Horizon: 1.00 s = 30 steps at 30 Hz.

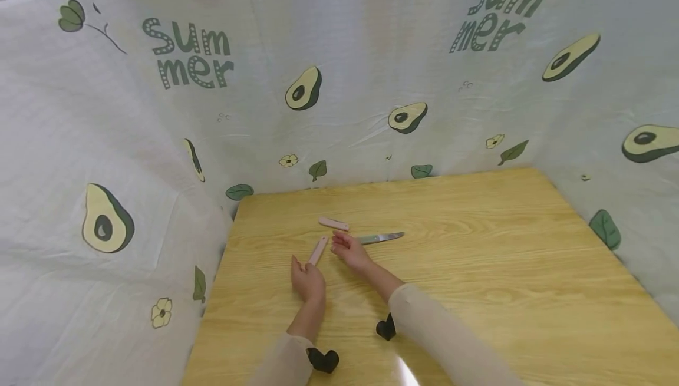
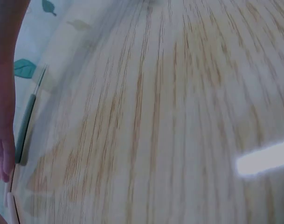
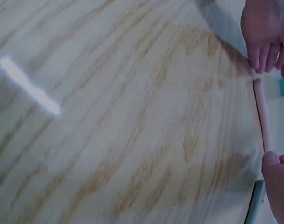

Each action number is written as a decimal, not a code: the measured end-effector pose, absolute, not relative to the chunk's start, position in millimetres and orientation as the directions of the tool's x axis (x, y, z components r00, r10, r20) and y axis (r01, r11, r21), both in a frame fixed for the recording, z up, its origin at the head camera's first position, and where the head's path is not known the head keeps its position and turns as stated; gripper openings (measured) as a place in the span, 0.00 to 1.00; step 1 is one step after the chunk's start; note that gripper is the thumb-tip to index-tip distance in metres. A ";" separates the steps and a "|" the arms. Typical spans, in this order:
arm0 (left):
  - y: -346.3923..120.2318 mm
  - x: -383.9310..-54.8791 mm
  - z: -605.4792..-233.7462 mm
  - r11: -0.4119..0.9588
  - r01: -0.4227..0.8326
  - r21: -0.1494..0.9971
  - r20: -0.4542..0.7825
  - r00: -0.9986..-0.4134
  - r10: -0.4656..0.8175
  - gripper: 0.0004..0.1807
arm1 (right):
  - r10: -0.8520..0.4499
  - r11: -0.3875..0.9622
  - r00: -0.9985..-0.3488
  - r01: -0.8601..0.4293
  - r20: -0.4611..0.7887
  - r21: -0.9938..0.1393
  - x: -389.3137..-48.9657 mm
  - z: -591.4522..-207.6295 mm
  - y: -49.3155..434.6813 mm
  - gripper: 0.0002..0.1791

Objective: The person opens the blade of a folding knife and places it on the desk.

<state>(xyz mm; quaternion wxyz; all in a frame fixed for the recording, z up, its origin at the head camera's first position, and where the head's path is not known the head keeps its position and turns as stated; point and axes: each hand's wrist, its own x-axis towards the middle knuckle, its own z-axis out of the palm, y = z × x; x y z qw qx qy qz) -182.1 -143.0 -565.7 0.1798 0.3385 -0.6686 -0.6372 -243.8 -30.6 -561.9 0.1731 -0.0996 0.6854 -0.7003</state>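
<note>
In the head view, my left hand (image 1: 307,283) rests low over the table, fingers loosely bent, right at the near end of a flat pink strip (image 1: 318,250). That strip has a small hole at its far end. Just right of it hovers my right hand (image 1: 351,251), palm turned inward and fingers relaxed. A second pink strip (image 1: 334,224) lies beyond the right fingertips. Beside the right hand a small knife (image 1: 383,237) points right, its green handle partly hidden by that hand. The right wrist view shows a pink strip (image 3: 261,116) between both hands.
The wood-grain table (image 1: 477,268) stretches to the right and toward me. A pale cloth (image 1: 345,138) printed with avocados encloses its back and sides. Black wrist devices (image 1: 323,361) sit at both sleeves, close over the table. Light glares off the front edge.
</note>
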 end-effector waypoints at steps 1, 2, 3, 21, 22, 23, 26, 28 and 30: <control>-141.3 -181.3 -565.3 -0.037 -0.217 0.975 -0.185 -0.714 -0.675 0.31 | -0.394 0.008 -0.913 0.108 -0.103 -0.994 -243.1 -562.2 -31.9 0.28; -139.8 -181.1 -565.2 -0.036 -0.212 0.977 -0.181 -0.721 -0.669 0.32 | -0.406 0.021 -0.908 0.101 -0.101 -0.995 -242.3 -562.6 -33.2 0.29; -138.7 -181.0 -565.4 -0.025 -0.213 0.977 -0.175 -0.726 -0.665 0.32 | -0.413 0.025 -0.904 0.108 -0.108 -0.994 -241.7 -562.5 -34.6 0.30; -137.4 -190.4 -573.4 0.085 -0.256 0.963 -0.138 -0.736 -0.663 0.37 | -0.421 0.203 -0.886 0.118 -0.196 -0.972 -246.0 -551.0 -51.4 0.38; -136.7 -190.8 -573.5 0.087 -0.257 0.963 -0.137 -0.738 -0.661 0.37 | -0.428 0.206 -0.880 0.126 -0.205 -0.971 -246.9 -551.0 -51.2 0.39; -136.0 -191.0 -573.4 0.090 -0.260 0.961 -0.138 -0.740 -0.658 0.36 | -0.435 0.213 -0.876 0.127 -0.210 -0.969 -248.0 -551.4 -51.1 0.39; -134.7 -191.2 -573.0 0.103 -0.269 0.958 -0.136 -0.739 -0.660 0.37 | -0.456 0.248 -0.859 0.126 -0.231 -0.961 -250.0 -552.6 -49.9 0.39; -134.4 -191.0 -572.8 0.105 -0.267 0.958 -0.132 -0.736 -0.664 0.37 | -0.465 0.260 -0.854 0.120 -0.233 -0.958 -251.3 -553.0 -49.3 0.39; -134.4 -190.6 -572.8 0.110 -0.264 0.958 -0.126 -0.735 -0.666 0.37 | -0.460 0.258 -0.861 0.105 -0.217 -0.960 -252.7 -553.2 -49.1 0.38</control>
